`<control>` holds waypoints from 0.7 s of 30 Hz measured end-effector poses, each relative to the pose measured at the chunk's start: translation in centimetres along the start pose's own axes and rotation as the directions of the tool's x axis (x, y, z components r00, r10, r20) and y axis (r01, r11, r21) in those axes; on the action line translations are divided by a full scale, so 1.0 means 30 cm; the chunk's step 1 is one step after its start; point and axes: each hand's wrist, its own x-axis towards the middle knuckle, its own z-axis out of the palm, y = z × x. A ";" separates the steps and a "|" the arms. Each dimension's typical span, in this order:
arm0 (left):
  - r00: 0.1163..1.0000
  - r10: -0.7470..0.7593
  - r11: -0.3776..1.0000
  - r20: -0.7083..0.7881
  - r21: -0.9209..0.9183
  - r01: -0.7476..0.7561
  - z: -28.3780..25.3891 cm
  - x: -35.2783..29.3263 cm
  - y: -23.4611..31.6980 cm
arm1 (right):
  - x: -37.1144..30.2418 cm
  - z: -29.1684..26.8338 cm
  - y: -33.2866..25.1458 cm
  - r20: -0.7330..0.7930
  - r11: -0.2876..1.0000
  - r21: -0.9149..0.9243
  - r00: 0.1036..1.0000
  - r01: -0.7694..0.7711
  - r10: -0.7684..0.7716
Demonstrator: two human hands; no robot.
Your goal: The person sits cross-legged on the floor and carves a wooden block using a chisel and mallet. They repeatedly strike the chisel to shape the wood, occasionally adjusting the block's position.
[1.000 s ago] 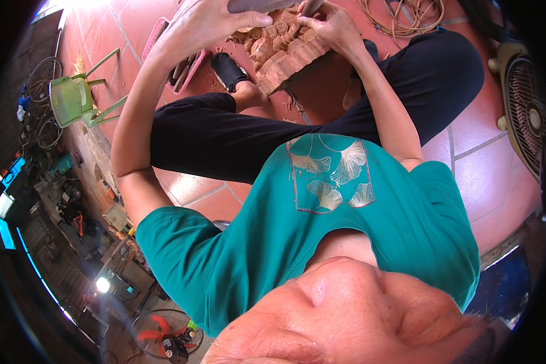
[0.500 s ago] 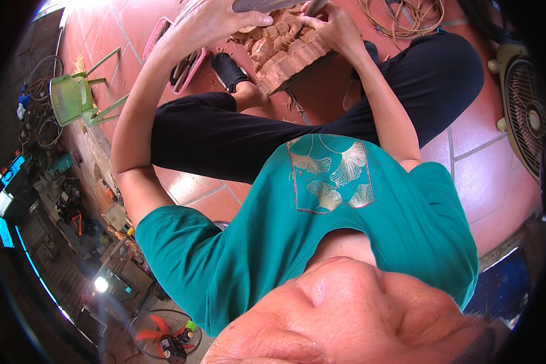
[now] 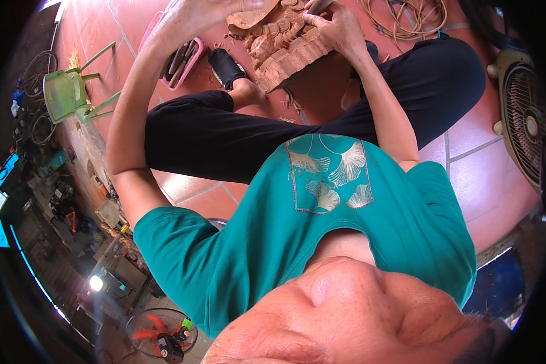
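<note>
My right hand [image 3: 340,29] is closed round a dark-shafted chisel [image 3: 319,6] over a reddish-brown wood carving [image 3: 288,57]. The carving has deep relief and a rough, blocky near edge. It lies on the floor between my legs, with its far part cut off by the top edge. My left hand [image 3: 215,7] is raised to the left of the carving and partly out of the picture. Its thumb shows, but the other fingers and anything in them are hidden.
A pink tray [image 3: 194,60] of dark tools lies left of my black-shod foot [image 3: 226,68]. Farther left stands a green plastic chair [image 3: 64,97]. Coiled cable [image 3: 406,30] lies at the far right, near a floor fan [image 3: 525,115]. Wood shavings [image 3: 291,100] litter the tiles.
My left hand has moved up and left, away from the carving. The dark flat piece beside its thumb has gone out of view. My right hand stays with the chisel.
</note>
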 end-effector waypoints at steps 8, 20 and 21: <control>1.000 -0.012 0.999 0.027 -0.041 0.013 -0.005 0.005 0.015 | 0.021 0.012 0.043 -0.016 1.000 -0.021 1.000 -0.013 0.013; 0.999 -0.044 0.997 0.005 -0.060 0.044 -0.010 0.005 0.007 | 0.005 0.002 0.000 0.009 1.000 -0.030 1.000 -0.004 0.004; 0.999 -0.050 0.997 0.008 -0.060 0.050 -0.012 0.006 0.009 | 0.008 0.001 0.010 0.009 1.000 -0.024 1.000 -0.016 0.016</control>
